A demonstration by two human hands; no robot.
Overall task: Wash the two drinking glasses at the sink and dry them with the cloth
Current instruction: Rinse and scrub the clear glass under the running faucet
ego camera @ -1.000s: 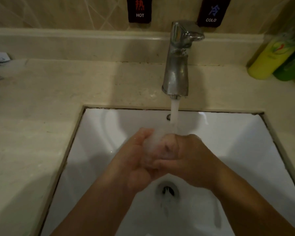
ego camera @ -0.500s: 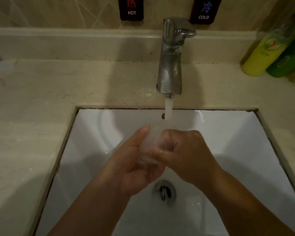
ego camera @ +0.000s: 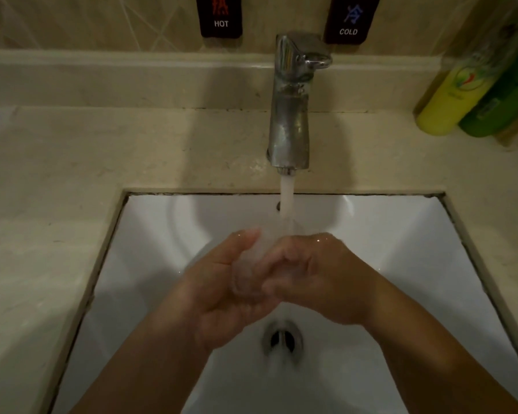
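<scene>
Fingers (ego camera: 281, 261) of right hand (ego camera: 320, 279) curled over a clear drinking glass (ego camera: 248, 270), thumb side pinching its wall; fingers of left hand (ego camera: 222, 282) wrapped round the far side, cupping it from below. Glass held between both hands, low in the sink (ego camera: 401, 249), straight under the water stream (ego camera: 287, 198) and above the drain (ego camera: 282, 342). Hard to make out: transparent, blurred by running water, so rim and tilt cannot be told. Only one glass visible; no sign of the second, nor of the cloth.

Step in hand, by the look of it: rinsing or rubbing the first glass under the tap. Washing apparently only partly through, drying not begun.

Next move probably calls for turning the glass so water reaches inside and out, with a firm grip, since wet glass slips easily and the basin is hard. After that, shutting off the faucet (ego camera: 290, 121) by its lever and finding the cloth.

Round about: beige stone counter (ego camera: 72, 174) framing the basin, HOT label (ego camera: 221, 16) and COLD label (ego camera: 349, 22) on the tiled wall, yellow bottle (ego camera: 449, 97) and green bottle (ego camera: 497, 109) side by side at the right rear corner.
</scene>
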